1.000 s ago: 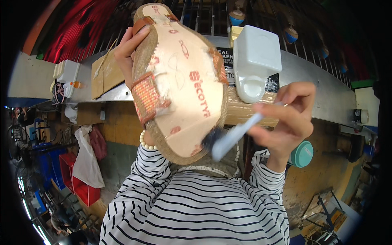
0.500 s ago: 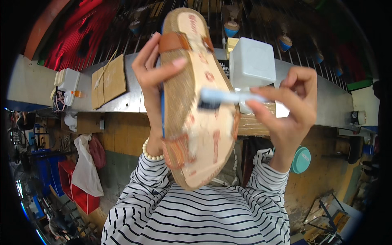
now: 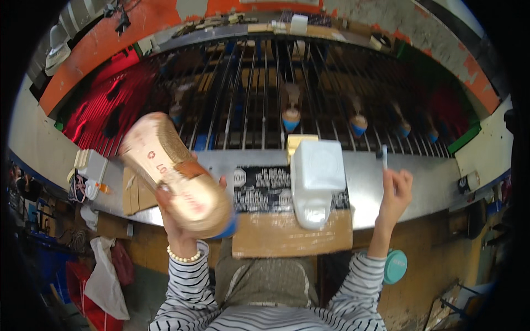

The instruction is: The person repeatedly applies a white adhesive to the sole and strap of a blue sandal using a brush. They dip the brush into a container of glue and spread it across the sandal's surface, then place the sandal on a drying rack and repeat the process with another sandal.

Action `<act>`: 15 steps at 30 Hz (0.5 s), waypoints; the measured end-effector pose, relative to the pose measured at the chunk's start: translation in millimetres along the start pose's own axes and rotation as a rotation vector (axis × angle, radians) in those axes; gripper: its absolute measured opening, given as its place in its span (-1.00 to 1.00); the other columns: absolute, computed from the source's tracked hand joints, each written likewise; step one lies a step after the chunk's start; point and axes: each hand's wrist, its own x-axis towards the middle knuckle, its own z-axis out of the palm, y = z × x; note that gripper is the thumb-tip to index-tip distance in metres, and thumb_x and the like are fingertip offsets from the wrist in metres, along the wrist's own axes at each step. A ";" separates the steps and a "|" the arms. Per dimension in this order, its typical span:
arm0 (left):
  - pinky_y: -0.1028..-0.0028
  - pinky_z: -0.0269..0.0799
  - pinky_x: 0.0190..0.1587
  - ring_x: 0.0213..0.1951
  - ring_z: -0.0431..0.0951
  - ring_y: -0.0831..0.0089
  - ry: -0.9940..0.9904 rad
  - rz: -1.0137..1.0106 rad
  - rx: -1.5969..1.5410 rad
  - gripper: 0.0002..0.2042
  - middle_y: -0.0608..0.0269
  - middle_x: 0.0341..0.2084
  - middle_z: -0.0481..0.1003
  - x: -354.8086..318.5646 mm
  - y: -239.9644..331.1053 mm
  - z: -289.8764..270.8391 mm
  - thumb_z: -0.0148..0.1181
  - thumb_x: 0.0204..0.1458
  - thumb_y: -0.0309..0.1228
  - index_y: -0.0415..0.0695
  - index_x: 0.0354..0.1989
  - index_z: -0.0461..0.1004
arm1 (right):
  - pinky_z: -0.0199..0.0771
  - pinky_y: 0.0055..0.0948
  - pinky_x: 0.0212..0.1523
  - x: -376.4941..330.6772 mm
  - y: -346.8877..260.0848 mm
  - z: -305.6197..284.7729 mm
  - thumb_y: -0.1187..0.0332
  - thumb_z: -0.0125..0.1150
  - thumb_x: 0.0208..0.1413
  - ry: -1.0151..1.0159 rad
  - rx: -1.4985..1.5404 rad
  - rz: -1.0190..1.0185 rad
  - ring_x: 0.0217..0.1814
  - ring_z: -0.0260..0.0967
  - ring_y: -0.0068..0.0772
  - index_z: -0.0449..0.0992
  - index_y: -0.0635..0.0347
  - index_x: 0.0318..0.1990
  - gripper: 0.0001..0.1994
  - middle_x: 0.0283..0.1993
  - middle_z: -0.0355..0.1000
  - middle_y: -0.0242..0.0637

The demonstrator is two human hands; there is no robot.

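Note:
My left hand grips a sandal, its pale underside up and tilted to the left. That underside carries red markings and a brown strap end folded over it. Something blue shows at the sandal's near end. Off to the right, my right hand pinches the pale handle of a small brush, dark bristles raised. A white plastic container with a rounded spout-like front stands between my hands, apart from both.
Beyond the metal ledge runs a conveyor of rods, carrying several sandals. Wrapped cardboard lies at the near edge, below a black printed sheet. A yellow block sits behind the container. A teal lid shows lower right.
The sandal has swung left and turned end for end. My right hand has drawn the brush off the underside, out to the right. The view has tilted up, showing more conveyor.

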 end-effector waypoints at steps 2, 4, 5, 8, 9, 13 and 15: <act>0.14 0.29 0.17 0.05 0.39 0.21 0.102 -0.101 -0.057 -0.29 0.05 0.19 0.28 22.2 7.4 -17.2 0.28 0.08 -0.09 -0.17 0.33 0.19 | 0.20 -0.52 -0.21 -1.2 42.5 -14.9 0.42 0.43 0.06 0.030 -0.155 0.030 -0.26 0.15 -0.53 0.61 0.31 -0.31 -0.85 -0.23 0.22 -0.41; 0.26 0.37 0.08 0.00 0.41 0.23 0.239 -0.292 -0.456 -0.31 0.01 0.20 0.30 52.8 6.7 -41.8 0.31 0.06 -0.20 -0.23 0.32 0.20 | 0.18 -0.53 -0.25 -3.4 79.9 -22.3 0.41 0.42 0.07 0.092 -0.120 0.122 -0.28 0.14 -0.55 0.63 0.29 -0.30 -0.86 -0.23 0.23 -0.43; 0.36 0.47 -0.03 -0.05 0.49 0.19 0.318 -0.306 -0.397 -0.34 -0.01 0.13 0.39 69.5 4.2 -55.2 0.33 0.02 -0.30 -0.26 0.28 0.24 | 0.16 -0.53 -0.26 -5.6 94.8 -24.1 0.40 0.41 0.08 0.131 -0.146 0.189 -0.28 0.15 -0.55 0.63 0.29 -0.30 -0.87 -0.23 0.23 -0.44; 0.32 0.56 -0.08 -0.10 0.56 0.13 0.572 -0.422 -0.644 -0.37 -0.07 0.02 0.47 131.9 -15.3 -100.7 0.34 -0.01 -0.30 -0.34 0.21 0.29 | 0.13 -0.55 -0.28 -15.7 124.1 -21.6 0.40 0.39 0.11 0.181 -0.181 0.236 -0.28 0.13 -0.58 0.63 0.28 -0.29 -0.88 -0.24 0.20 -0.47; 0.32 0.58 -0.08 -0.10 0.57 0.12 0.631 -0.393 -0.618 -0.39 -0.09 -0.01 0.48 156.6 -22.1 -115.4 0.33 -0.01 -0.30 -0.36 0.19 0.31 | 0.12 -0.56 -0.29 -15.2 129.8 -19.9 0.41 0.38 0.12 0.182 -0.135 0.212 -0.29 0.12 -0.59 0.63 0.28 -0.30 -0.88 -0.25 0.19 -0.47; 0.22 0.61 0.04 0.03 0.49 -0.04 0.763 -0.214 -0.463 -0.37 -0.33 0.12 0.32 228.8 -43.5 -163.3 0.23 0.09 -0.26 -0.46 0.22 0.20 | 0.10 -0.57 -0.31 -18.9 133.3 -21.4 0.42 0.36 0.14 0.118 -0.096 0.276 -0.30 0.08 -0.61 0.63 0.27 -0.31 -0.90 -0.26 0.17 -0.49; 0.14 0.52 0.16 0.20 0.33 -0.17 0.717 -0.191 -0.372 -0.36 -0.38 0.25 0.13 235.5 -45.8 -176.5 0.11 0.21 -0.21 -0.47 0.28 0.09 | 0.09 -0.58 -0.32 -18.7 131.2 -22.6 0.43 0.35 0.14 0.106 -0.102 0.263 -0.31 0.07 -0.62 0.62 0.28 -0.31 -0.90 -0.25 0.17 -0.49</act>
